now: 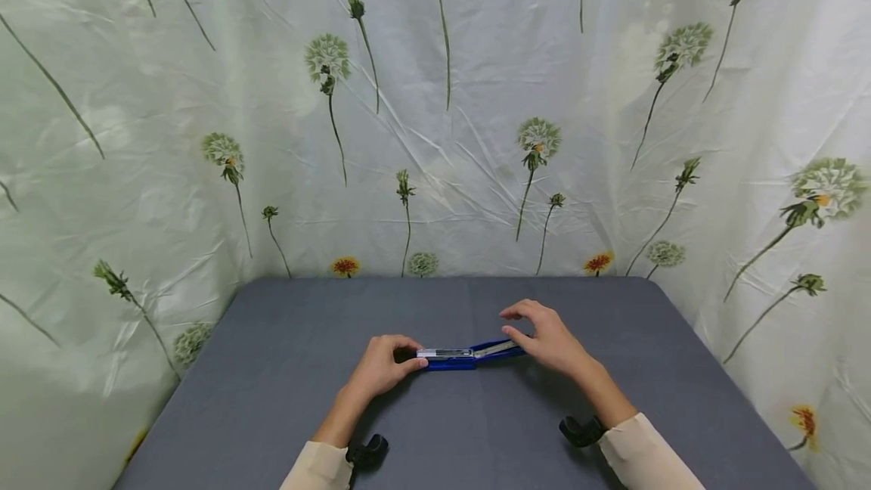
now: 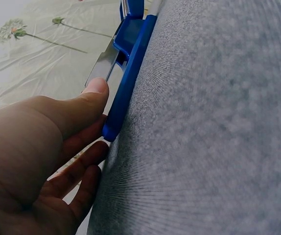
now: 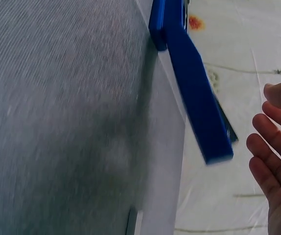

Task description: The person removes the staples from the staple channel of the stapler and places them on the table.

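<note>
A blue stapler [image 1: 454, 364], smooth plastic with a slim silvery metal strip, lies unfolded at the frame's lower centre, its right half tilted up. The left hand [image 1: 382, 366] pinches its left end; the right hand [image 1: 550, 340], fingers loosely parted, is just beside the raised end. Beneath spreads ribbed grey cloth [image 1: 272, 361]; behind, a creased, shiny dandelion-print curtain [image 1: 272, 89].

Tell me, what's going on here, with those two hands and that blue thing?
A person is handling what looks like a blue stapler, spread open at its hinge, at a grey table. Their left grip pinches one end. Their right grip holds nothing, its fingers just clear of the raised half.
</note>
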`<state>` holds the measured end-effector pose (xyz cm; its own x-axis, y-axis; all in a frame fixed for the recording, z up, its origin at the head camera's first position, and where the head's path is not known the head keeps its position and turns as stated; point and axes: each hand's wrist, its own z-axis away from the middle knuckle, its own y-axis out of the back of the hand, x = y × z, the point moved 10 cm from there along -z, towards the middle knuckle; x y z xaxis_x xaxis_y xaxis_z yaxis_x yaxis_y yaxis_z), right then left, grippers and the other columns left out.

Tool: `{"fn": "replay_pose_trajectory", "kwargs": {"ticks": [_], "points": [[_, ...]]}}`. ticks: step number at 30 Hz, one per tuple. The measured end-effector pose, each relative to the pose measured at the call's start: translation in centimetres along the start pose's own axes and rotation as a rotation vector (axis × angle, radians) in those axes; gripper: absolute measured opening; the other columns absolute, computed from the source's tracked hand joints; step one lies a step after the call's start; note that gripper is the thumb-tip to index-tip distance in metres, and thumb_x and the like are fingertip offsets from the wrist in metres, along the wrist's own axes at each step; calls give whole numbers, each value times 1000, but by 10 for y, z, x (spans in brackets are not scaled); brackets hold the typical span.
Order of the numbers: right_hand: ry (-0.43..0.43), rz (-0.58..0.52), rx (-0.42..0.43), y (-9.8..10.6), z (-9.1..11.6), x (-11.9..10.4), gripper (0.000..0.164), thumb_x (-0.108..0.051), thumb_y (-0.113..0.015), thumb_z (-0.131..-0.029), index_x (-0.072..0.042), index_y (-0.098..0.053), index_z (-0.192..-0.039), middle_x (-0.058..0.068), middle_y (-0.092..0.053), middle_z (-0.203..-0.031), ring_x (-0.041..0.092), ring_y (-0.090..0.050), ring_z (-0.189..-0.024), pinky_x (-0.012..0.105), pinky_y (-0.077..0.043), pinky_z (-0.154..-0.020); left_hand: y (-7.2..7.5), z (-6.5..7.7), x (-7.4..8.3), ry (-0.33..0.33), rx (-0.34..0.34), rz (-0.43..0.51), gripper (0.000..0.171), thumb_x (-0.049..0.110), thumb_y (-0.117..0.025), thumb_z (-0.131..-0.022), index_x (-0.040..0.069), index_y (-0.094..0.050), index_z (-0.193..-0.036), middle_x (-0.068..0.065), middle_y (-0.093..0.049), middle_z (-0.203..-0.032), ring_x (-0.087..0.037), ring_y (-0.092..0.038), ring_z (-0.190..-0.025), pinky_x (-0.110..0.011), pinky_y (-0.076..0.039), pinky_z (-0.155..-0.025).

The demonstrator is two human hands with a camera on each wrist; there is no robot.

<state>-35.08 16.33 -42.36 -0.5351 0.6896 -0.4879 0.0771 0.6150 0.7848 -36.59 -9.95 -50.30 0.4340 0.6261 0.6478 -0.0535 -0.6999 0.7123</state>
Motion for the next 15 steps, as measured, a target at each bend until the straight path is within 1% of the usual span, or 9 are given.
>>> {"fn": "replay_pose_trajectory", "kwargs": {"ticks": [4,8,11,15], "points": [[12,-10,-16,-13,-5,-11,22,-21,-73,-98,-15,-72,-119,2,-71,-116,23,-66,-108,52,-54,-92,1,2,-2,17,-10,-3,16,35,-84,-87,25,-82,-99,8,-78,-99,-13,-71,-95,-40,-56,-88],[23,-51,-39,-26,-12,-22,22,-19,-73,-98,-14,-72,-119,2,-70,-115,24,-66,-108,54,-54,-93,1,3,-3,31,-15,6,15,35,-84,-87,26,-82,-99,9,-78,-99,-12,-71,-96,-39,-56,-89],[29,-88,-84,-38,-18,-30,22,-18,-71,-99,-12,-72,-119,4,-70,-115,27,-66,-109,54,-53,-93,2,3,-1,30,-8,4,14,35,-84,-87,27,-81,-99,9,-78,-99,-12,-71,-95,-39,-56,-88],[30,-109,-154,-54,-22,-36,22,-18,-69,-100,-8,-72,-119,5,-70,-115,28,-65,-109,54,-53,-94,1,2,2,17,2,7,16,37,-83,-87,26,-81,-99,9,-78,-99,-13,-71,-95,-40,-56,-87]]}}
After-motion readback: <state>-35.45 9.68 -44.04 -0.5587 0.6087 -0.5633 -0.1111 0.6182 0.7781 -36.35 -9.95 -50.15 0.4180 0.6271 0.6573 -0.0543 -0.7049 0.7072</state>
